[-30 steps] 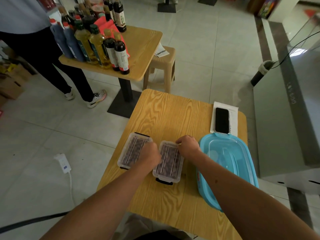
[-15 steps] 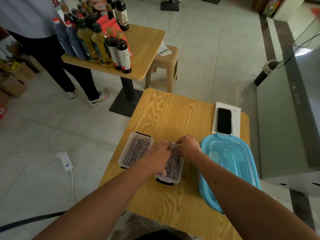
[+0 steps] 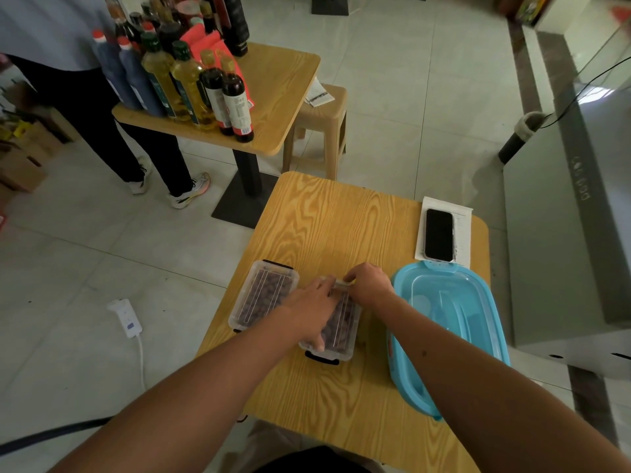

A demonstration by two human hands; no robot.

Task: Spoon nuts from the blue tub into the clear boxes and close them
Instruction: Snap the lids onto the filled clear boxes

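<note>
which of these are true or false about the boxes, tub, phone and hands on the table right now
1. The blue tub has its lid on. True.
2. The phone lies on the tub's lid. False: it lies on a white paper beyond the tub.
3. The left hand rests flat on the near clear box. True.
4. The far clear box is empty. False: it holds dark nuts, lid on.
5. The right hand is at the near box's far end. True.
</note>
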